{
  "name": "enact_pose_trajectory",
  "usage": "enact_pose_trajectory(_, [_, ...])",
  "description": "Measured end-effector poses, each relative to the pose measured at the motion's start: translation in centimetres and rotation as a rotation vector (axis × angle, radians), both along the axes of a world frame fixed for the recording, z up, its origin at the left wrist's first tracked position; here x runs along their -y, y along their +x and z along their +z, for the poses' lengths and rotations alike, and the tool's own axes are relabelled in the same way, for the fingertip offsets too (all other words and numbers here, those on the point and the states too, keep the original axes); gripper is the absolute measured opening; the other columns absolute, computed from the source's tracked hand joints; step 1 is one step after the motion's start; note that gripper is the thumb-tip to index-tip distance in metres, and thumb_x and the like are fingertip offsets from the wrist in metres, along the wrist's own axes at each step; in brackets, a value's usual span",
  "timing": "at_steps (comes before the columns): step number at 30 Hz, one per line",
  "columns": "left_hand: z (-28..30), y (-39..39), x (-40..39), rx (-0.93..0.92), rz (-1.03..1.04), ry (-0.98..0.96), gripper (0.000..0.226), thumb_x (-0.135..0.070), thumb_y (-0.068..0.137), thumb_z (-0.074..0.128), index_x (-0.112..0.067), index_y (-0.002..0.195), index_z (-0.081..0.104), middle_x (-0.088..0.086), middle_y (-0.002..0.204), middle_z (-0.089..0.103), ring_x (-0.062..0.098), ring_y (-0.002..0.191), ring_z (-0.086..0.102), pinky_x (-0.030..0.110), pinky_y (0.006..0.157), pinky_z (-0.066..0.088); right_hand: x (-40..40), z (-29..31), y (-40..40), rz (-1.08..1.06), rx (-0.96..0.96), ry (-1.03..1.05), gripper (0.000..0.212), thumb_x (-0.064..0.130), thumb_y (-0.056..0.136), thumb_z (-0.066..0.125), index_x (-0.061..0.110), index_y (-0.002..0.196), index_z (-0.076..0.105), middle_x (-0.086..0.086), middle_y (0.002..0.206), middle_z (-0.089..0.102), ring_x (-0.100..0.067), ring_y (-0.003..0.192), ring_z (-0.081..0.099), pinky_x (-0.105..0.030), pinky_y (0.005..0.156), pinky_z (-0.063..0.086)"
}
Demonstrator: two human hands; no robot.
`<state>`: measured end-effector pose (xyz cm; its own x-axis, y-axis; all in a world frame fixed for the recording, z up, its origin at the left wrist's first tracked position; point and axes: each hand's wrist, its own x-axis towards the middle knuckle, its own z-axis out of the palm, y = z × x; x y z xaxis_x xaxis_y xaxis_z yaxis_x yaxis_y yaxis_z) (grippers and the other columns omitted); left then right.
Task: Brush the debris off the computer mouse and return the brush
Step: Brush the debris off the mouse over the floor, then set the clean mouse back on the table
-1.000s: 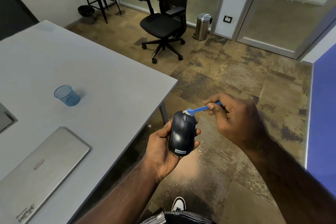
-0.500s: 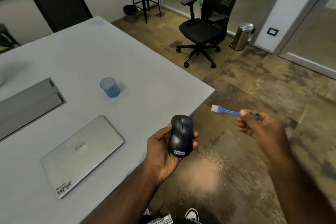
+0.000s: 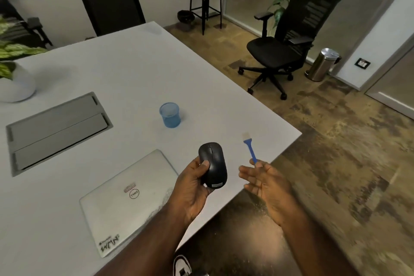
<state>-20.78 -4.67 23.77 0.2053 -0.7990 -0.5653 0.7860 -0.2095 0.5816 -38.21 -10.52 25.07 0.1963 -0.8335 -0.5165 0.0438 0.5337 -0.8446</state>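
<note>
Currently the computer mouse [image 3: 213, 164] is a matte black, smoothly domed oval with a scroll wheel set in a slot at its far end and a small pale label at its near end; its lettering is too small to read. The left hand [image 3: 194, 188] cups the mouse from below, thumb pressed against its left flank, and holds it above the near edge of the table [image 3: 125, 69]. The brush [image 3: 250, 147] is a thin, flat blue plastic stick ending in a short, square tuft of pale bristles, which points away from the person. It lies over the table's right corner region; its handle end meets the fingertips [image 3: 257, 164] of the right hand [image 3: 266, 186]. That hand is spread wide, palm turned inward, and appears to touch the brush only lightly, though contact cannot be confirmed. A translucent blue cup [image 3: 169, 115], tapered and round, stands upright on the smooth grey tabletop. A closed silver laptop [image 3: 125, 204] with rounded corners lies flat beside the left forearm.
</note>
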Motion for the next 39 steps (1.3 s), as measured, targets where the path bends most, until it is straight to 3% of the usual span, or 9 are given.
enact_pose_trajectory(3, [-0.8,2.0,0.5,0.055,-0.006,0.031,0.036,-0.006,0.088,0.063,-0.011,0.123,0.064,0.016,0.121,0.066,0.034,0.113,0.060,0.049,0.091,0.054,0.0,-0.4,3.4,0.067,-0.063,-0.075,0.021,0.027,0.105,0.039,0.016,0.111,0.055,-0.006,0.117,0.073,-0.023,0.114,0.064,-0.044,0.099,0.050])
enact_pose_trajectory(10, [-2.7,3.7,2.6,0.106,-0.007,0.101,0.028,-0.005,0.091,0.060,-0.013,0.117,0.065,0.014,0.114,0.068,0.033,0.106,0.064,0.048,0.089,0.056,1.3,-2.7,7.7,0.075,-0.132,-0.150,0.019,0.023,0.104,0.043,0.011,0.109,0.055,-0.011,0.122,0.069,-0.026,0.112,0.066,-0.045,0.102,0.049])
enact_pose_trajectory(19, [-7.9,5.0,8.3,0.112,0.023,0.231,0.042,-0.009,0.091,0.062,-0.011,0.132,0.055,0.016,0.121,0.067,0.032,0.108,0.065,0.050,0.093,0.054,8.0,-7.7,9.4,0.178,-0.237,-0.188,0.014,0.023,0.104,0.045,0.030,0.096,0.055,-0.001,0.110,0.068,-0.022,0.106,0.067,-0.033,0.091,0.054])
enact_pose_trajectory(23, [-10.4,5.1,11.2,0.254,0.081,0.398,0.036,-0.023,0.088,0.068,-0.013,0.122,0.060,0.010,0.115,0.069,0.025,0.106,0.064,0.042,0.088,0.049,11.9,-10.5,10.6,0.263,-0.289,-0.169,0.010,0.023,0.103,0.046,0.024,0.101,0.056,-0.003,0.113,0.068,-0.022,0.106,0.067,-0.028,0.085,0.055])
enact_pose_trajectory(26, [-12.3,5.2,13.3,0.292,0.109,0.457,0.023,-0.023,0.088,0.067,-0.014,0.109,0.066,0.007,0.105,0.073,0.023,0.101,0.065,0.038,0.082,0.046,14.6,-13.3,11.6,0.297,-0.357,-0.145,0.015,0.024,0.103,0.047,0.017,0.111,0.057,-0.008,0.118,0.069,-0.026,0.107,0.067,-0.035,0.089,0.058])
enact_pose_trajectory(30, [-15.0,5.8,15.7,0.318,0.128,0.504,0.015,-0.015,0.088,0.066,-0.013,0.102,0.069,0.009,0.101,0.073,0.025,0.096,0.068,0.032,0.074,0.052,17.2,-16.6,12.8,0.351,-0.423,-0.141,0.010,0.026,0.102,0.047,0.023,0.104,0.056,-0.007,0.109,0.070,-0.027,0.102,0.069,-0.044,0.090,0.058])
enact_pose_trajectory(39, [-19.4,7.1,18.9,0.418,0.097,0.615,0.012,-0.009,0.086,0.068,-0.014,0.097,0.068,0.009,0.095,0.072,0.028,0.092,0.070,0.041,0.085,0.058,20.4,-21.0,14.4,0.454,-0.511,-0.132,0.011,0.028,0.102,0.045,0.024,0.101,0.056,-0.007,0.102,0.069,-0.028,0.094,0.069,-0.049,0.087,0.058])
